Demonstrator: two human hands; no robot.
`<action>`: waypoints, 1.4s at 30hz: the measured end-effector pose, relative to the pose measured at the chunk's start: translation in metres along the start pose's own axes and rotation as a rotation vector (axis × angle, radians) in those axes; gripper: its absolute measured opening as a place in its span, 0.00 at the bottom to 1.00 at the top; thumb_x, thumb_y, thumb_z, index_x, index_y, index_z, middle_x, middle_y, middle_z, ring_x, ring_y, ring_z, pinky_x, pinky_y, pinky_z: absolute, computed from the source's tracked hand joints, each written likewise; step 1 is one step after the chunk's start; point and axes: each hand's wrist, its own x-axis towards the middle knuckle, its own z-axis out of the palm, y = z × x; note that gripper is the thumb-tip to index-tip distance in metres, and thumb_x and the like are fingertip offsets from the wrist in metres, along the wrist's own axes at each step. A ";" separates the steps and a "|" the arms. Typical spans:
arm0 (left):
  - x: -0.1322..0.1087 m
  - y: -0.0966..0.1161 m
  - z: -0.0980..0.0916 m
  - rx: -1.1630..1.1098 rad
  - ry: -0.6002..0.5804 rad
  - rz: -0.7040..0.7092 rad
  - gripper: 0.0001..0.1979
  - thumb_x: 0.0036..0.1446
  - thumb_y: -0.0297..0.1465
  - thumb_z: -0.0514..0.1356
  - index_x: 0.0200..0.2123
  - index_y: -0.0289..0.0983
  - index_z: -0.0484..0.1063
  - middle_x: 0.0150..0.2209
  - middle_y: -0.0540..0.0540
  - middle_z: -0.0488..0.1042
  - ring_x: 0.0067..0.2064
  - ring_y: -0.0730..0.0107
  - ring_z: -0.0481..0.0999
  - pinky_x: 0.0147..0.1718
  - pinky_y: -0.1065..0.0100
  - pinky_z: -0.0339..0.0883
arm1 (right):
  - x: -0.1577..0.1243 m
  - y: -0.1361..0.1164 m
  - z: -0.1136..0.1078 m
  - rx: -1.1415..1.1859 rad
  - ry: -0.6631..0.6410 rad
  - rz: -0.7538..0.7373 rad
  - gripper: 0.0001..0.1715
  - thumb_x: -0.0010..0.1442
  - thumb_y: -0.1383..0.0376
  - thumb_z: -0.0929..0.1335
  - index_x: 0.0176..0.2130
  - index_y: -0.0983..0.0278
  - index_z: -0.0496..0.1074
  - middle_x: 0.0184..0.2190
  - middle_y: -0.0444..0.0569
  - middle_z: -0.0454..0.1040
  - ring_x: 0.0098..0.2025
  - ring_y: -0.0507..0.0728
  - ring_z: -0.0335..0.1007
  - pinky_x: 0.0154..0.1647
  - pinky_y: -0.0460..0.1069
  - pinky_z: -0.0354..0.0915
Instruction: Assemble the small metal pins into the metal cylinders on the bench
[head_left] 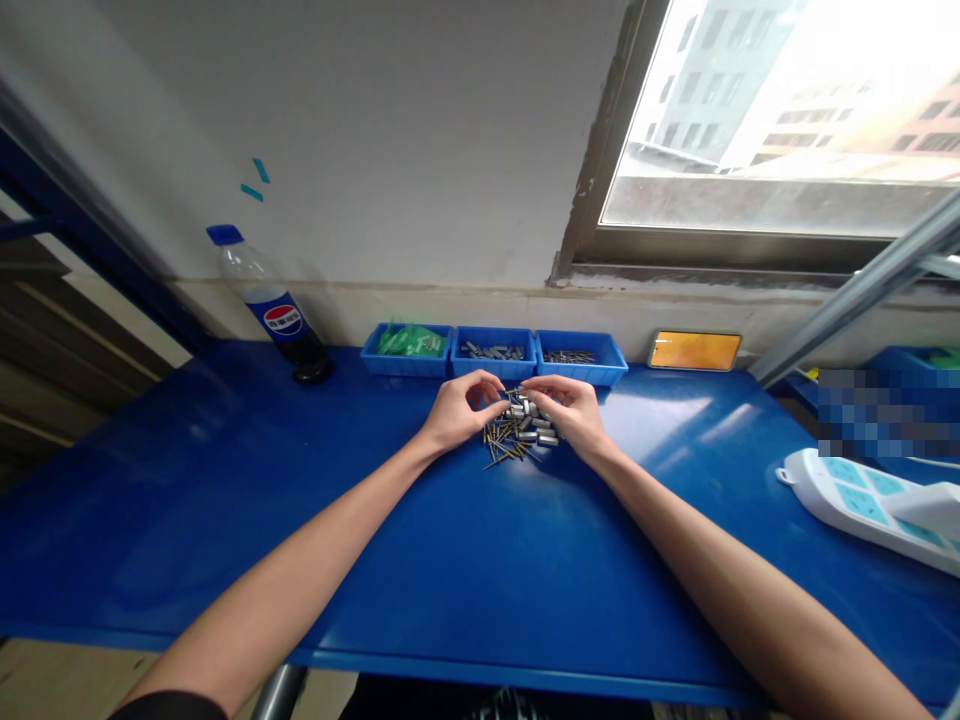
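Observation:
A loose pile of brass-coloured screws (501, 440) and short silver metal cylinders (546, 438) lies on the blue table, the screws mostly on its left side. My left hand (463, 408) curls over the pile's far left edge, thumb and fingers bent in a pinch. Facing it from the other side, my right hand (566, 408) is pinched too, above the cylinders. The fingertips of both hands nearly meet at the back of the pile. Small metal pieces show between them, but what each hand grips is too small to make out.
Behind the pile stand three joined blue bins: the left bin (371, 362) holds green-and-white packets, the middle bin (491, 368) cylinders, the right bin (585, 374) screws. A cola bottle (281, 315) stands left, a phone (696, 350) leans on the wall, and a power strip (862, 500) lies right.

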 end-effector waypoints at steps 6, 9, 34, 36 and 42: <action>-0.001 0.000 0.002 0.227 -0.027 0.081 0.11 0.51 0.26 0.63 0.40 0.38 0.76 0.35 0.48 0.79 0.36 0.66 0.77 0.37 0.66 0.71 | 0.004 0.009 -0.005 0.109 0.249 -0.015 0.34 0.55 0.62 0.70 0.61 0.59 0.72 0.59 0.54 0.76 0.45 0.61 0.76 0.50 0.58 0.72; 0.000 -0.003 0.004 0.218 -0.035 0.057 0.11 0.51 0.26 0.63 0.40 0.38 0.77 0.34 0.48 0.79 0.35 0.67 0.78 0.36 0.67 0.71 | 0.004 0.010 -0.005 0.124 0.229 -0.011 0.34 0.55 0.63 0.70 0.61 0.59 0.71 0.57 0.55 0.77 0.43 0.60 0.76 0.49 0.58 0.72; 0.007 -0.013 -0.013 -0.519 0.085 -0.263 0.20 0.44 0.39 0.77 0.35 0.33 0.80 0.34 0.42 0.83 0.39 0.57 0.85 0.46 0.58 0.78 | -0.006 -0.008 0.003 -0.183 -0.161 -0.186 0.15 0.62 0.60 0.71 0.49 0.57 0.79 0.41 0.47 0.83 0.46 0.61 0.77 0.50 0.56 0.69; 0.006 -0.014 -0.013 -0.527 0.067 -0.263 0.20 0.44 0.39 0.77 0.35 0.33 0.80 0.34 0.42 0.83 0.38 0.58 0.85 0.47 0.58 0.78 | -0.006 -0.010 0.002 -0.173 -0.194 -0.176 0.14 0.62 0.60 0.72 0.47 0.56 0.82 0.42 0.49 0.83 0.47 0.61 0.77 0.50 0.56 0.70; 0.005 -0.014 -0.009 -0.370 -0.014 -0.201 0.17 0.50 0.40 0.73 0.36 0.33 0.80 0.35 0.41 0.83 0.38 0.60 0.84 0.44 0.60 0.78 | -0.003 -0.002 0.001 -0.100 -0.167 -0.107 0.11 0.59 0.58 0.74 0.40 0.58 0.84 0.37 0.50 0.83 0.39 0.60 0.77 0.42 0.55 0.71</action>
